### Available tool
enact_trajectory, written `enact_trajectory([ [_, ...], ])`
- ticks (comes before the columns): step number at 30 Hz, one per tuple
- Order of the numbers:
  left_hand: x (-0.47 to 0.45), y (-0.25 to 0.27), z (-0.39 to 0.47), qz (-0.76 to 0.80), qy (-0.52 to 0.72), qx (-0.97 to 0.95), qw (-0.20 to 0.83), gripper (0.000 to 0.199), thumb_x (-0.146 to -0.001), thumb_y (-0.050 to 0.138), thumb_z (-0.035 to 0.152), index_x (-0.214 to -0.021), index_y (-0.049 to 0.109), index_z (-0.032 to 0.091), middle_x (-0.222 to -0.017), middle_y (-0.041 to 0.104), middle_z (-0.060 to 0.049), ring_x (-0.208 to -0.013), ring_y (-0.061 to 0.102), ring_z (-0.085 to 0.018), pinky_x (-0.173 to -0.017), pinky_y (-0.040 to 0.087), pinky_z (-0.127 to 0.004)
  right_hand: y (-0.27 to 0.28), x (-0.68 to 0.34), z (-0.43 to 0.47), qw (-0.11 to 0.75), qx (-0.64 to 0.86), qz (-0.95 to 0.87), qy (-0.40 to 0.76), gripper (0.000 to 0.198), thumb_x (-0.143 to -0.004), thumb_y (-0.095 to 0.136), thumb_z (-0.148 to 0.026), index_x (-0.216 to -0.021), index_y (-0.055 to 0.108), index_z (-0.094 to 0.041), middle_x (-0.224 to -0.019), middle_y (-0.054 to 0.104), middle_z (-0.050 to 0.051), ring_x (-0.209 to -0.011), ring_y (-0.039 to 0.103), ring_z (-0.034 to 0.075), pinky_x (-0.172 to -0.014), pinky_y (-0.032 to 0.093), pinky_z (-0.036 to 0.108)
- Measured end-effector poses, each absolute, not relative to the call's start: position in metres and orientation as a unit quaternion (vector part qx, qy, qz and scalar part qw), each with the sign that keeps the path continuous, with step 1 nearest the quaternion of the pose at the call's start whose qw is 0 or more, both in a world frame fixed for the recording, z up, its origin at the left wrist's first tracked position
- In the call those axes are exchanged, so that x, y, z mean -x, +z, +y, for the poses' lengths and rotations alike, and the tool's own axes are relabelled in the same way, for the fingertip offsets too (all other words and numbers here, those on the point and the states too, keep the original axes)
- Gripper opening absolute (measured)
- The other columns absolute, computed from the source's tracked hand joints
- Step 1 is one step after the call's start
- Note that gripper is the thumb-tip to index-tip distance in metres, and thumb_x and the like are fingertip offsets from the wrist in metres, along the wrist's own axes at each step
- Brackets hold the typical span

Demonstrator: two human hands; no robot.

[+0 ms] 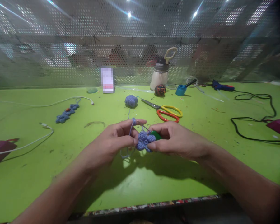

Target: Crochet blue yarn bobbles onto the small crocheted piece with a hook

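Both hands meet over the middle of the green table (154, 183). My left hand (114, 141) pinches a blue crocheted flower (143, 140), with blue yarn (130, 127) looped over its index finger. My right hand (177, 140) grips a green-handled crochet hook (156, 134) pressed against the flower. The yarn strand runs back to a small blue yarn ball (131, 100) farther away on the table.
Orange-and-yellow scissors (164, 111) lie behind my right hand. A chain of blue crocheted flowers (66, 113) and white cables (37, 140) sit left. At the back stand a bottle (161, 73), a multicolour yarn ball (160, 90), a blue cup (181, 90) and a glue gun (221, 86). Black cord (254, 119) loops right.
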State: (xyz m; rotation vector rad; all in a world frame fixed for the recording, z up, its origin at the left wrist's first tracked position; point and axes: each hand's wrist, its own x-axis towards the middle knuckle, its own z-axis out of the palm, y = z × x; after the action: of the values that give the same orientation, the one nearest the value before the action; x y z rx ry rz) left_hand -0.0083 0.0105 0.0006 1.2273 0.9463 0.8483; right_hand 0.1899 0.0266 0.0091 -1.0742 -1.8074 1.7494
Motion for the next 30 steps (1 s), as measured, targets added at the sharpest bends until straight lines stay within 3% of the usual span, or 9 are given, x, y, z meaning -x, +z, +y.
enact_trajectory([
  [4,0.0087,0.001,0.0096,0.409,0.379,-0.545,0.627,0.031,-0.068,0.061,0.014,-0.096,0.074,0.017,-0.087,0.067,-0.007,-0.081,0.056,-0.021,-0.073,0.038,-0.033,0.0086,-0.19,0.0265,0.2,0.382,-0.654,0.622,0.005,-0.077,0.065,-0.017,-0.08,0.062,-0.015,-0.067,0.053,-0.004,-0.052,0.037,0.005,-0.046,0.025,0.02],
  [7,0.0082,0.0004,0.0083,0.402,0.385,-0.535,0.635,0.044,-0.067,0.06,0.014,-0.11,0.07,0.017,-0.089,0.067,-0.006,-0.078,0.055,-0.02,-0.072,0.038,-0.033,0.008,-0.1908,0.0263,0.2,0.38,-0.661,0.616,0.004,-0.078,0.064,-0.018,-0.078,0.061,-0.015,-0.066,0.053,-0.004,-0.053,0.037,0.006,-0.047,0.026,0.02],
  [11,0.0075,-0.0014,0.0078,0.409,0.364,-0.547,0.633,0.062,-0.072,0.072,0.019,-0.132,0.057,0.021,-0.093,0.066,-0.004,-0.081,0.056,-0.019,-0.074,0.038,-0.033,0.0078,-0.1923,0.0259,0.194,0.378,-0.679,0.598,0.007,-0.077,0.065,-0.02,-0.078,0.061,-0.014,-0.07,0.053,-0.003,-0.059,0.04,0.008,-0.052,0.028,0.021],
  [20,0.011,-0.0014,0.0089,0.417,0.36,-0.551,0.627,0.057,-0.075,0.072,0.019,-0.131,0.057,0.022,-0.086,0.061,-0.001,-0.082,0.056,-0.017,-0.076,0.039,-0.031,0.0096,-0.1926,0.0285,0.17,0.379,-0.699,0.582,0.011,-0.076,0.066,-0.023,-0.073,0.057,-0.016,-0.066,0.048,-0.004,-0.059,0.037,0.009,-0.052,0.026,0.022],
  [26,0.0079,-0.0013,0.0075,0.398,0.382,-0.511,0.659,0.08,-0.071,0.073,0.014,-0.144,0.041,0.024,-0.082,0.059,0.001,-0.072,0.051,-0.013,-0.065,0.037,-0.027,0.0104,-0.1942,0.0286,0.174,0.385,-0.691,0.587,0.011,-0.076,0.066,-0.022,-0.073,0.057,-0.016,-0.066,0.048,-0.004,-0.059,0.037,0.008,-0.051,0.026,0.022],
  [30,0.0071,-0.0016,0.0068,0.394,0.395,-0.487,0.672,0.088,-0.068,0.075,0.011,-0.146,0.036,0.023,-0.08,0.059,0.002,-0.071,0.051,-0.012,-0.067,0.039,-0.026,0.0084,-0.1951,0.0296,0.187,0.378,-0.672,0.609,0.011,-0.077,0.066,-0.023,-0.083,0.063,-0.015,-0.072,0.053,-0.002,-0.06,0.04,0.008,-0.052,0.027,0.022],
])
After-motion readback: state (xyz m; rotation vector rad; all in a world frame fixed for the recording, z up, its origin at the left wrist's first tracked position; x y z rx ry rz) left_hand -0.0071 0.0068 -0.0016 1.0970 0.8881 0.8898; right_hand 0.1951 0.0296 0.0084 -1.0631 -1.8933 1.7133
